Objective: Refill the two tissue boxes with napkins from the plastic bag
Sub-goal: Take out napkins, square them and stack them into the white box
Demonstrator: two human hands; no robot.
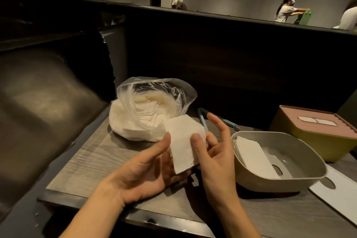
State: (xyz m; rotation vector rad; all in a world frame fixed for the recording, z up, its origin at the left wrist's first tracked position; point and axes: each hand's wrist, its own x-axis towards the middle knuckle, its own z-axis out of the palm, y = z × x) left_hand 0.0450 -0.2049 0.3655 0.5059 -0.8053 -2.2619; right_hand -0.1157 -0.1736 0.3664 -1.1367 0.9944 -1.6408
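Observation:
A clear plastic bag (146,108) full of white napkins lies on the table's left. In front of it both hands hold a stack of white napkins (183,141). My left hand (148,168) cradles the stack from below with its thumb against the left side. My right hand (214,152) pinches the right edge with its thumb, its fingers spread behind. To the right an open beige tissue box (301,177) lies upturned with a few napkins (253,154) inside. Behind it stands a yellow tissue box with a pink lid (316,131), a napkin showing in its slot.
Blue-grey tongs (202,120) lie behind my hands. A white flat lid (342,197) with a hole rests at the right edge. A dark padded seat (44,102) is on the left, a dark partition wall behind. People work in the far background.

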